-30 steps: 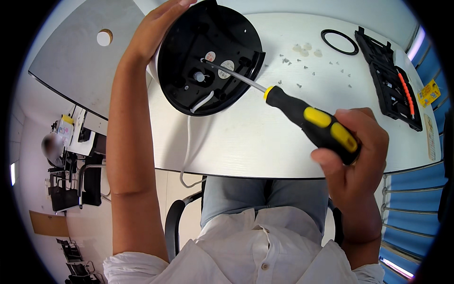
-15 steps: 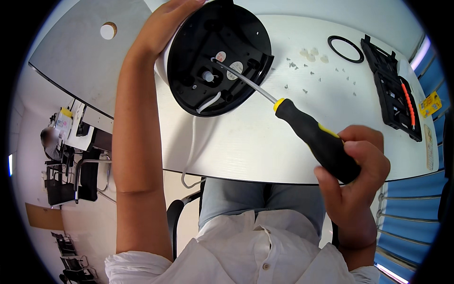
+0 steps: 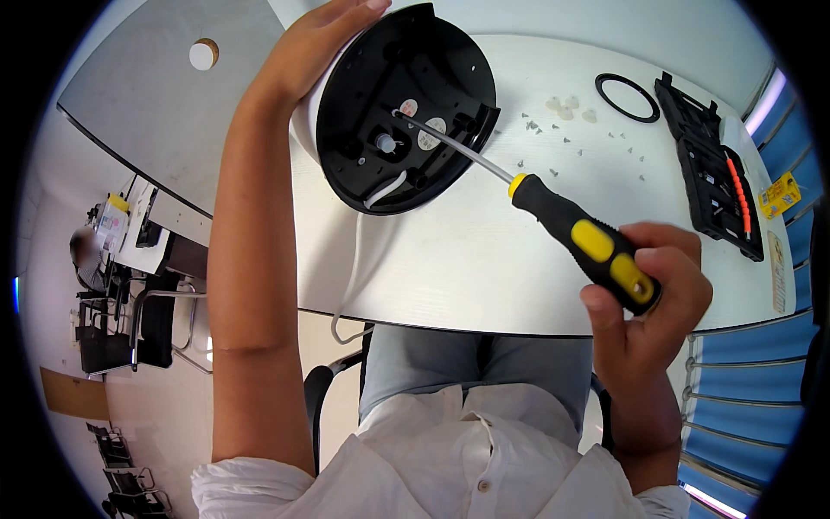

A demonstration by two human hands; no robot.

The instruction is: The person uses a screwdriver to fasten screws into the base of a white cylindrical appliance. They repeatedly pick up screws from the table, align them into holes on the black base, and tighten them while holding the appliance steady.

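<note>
A round white appliance (image 3: 304,121) lies tilted on the table, its black underside (image 3: 363,95) facing me. Two round labels, a white knob and a white cord (image 3: 356,259) show on that base. My left hand (image 3: 324,39) grips the appliance's upper left side, fingers partly cut off by the picture's top edge. With my right hand (image 3: 657,294) I hold a black and yellow screwdriver (image 3: 566,216) by the end of its handle. The shaft slants up and left, its tip in a hole of the underside near the labels.
Several small screws (image 3: 536,128) and pale rubber feet (image 3: 566,108) lie on the white table (image 3: 484,277). Beyond them are a black ring (image 3: 627,97), an open black tool case (image 3: 713,173) and a yellow box (image 3: 780,195). A roll of tape (image 3: 203,54) sits on the grey table.
The screwdriver has turned about its shaft, so the handle's yellow pads now face me. Its tip stays in the hole, and my left hand keeps its hold on the appliance.
</note>
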